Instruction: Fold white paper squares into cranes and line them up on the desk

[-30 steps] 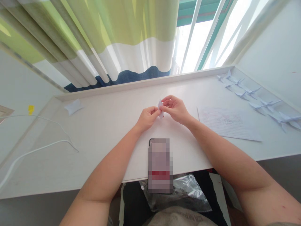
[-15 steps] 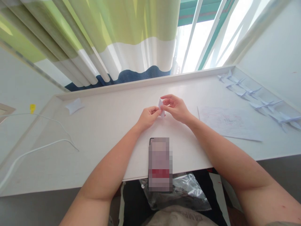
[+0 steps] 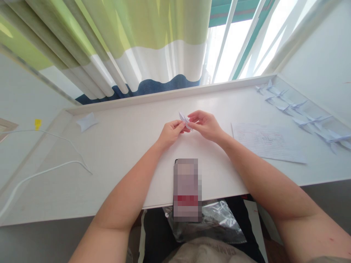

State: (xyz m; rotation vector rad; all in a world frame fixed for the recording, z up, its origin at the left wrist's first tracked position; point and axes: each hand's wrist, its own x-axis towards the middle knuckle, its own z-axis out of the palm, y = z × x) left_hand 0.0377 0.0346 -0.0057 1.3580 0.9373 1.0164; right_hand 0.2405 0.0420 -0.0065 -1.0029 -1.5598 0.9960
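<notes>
A small folded white paper [image 3: 183, 117] with pointed ends is held above the middle of the white desk [image 3: 131, 157]. My left hand [image 3: 170, 133] pinches its lower left side between thumb and fingers. From the right, my right hand [image 3: 204, 125] grips the other side with its thumb and fingertips. Part of the paper is hidden behind the fingers. Below the hands, a phone [image 3: 187, 190] with a blurred screen lies at the desk's front edge.
Several folded paper pieces [image 3: 312, 120] stand along the right side. Near them lies a printed sheet [image 3: 267, 142]. Another folded white paper [image 3: 87, 122] and a white cable [image 3: 49, 173] are on the left. A clear plastic bag [image 3: 219, 223] rests on the lap.
The folded paper has turned from nearly upright to a leftward tilt, and its layers now spread apart. My left hand has shifted slightly left and up; both hands still hold the paper.
</notes>
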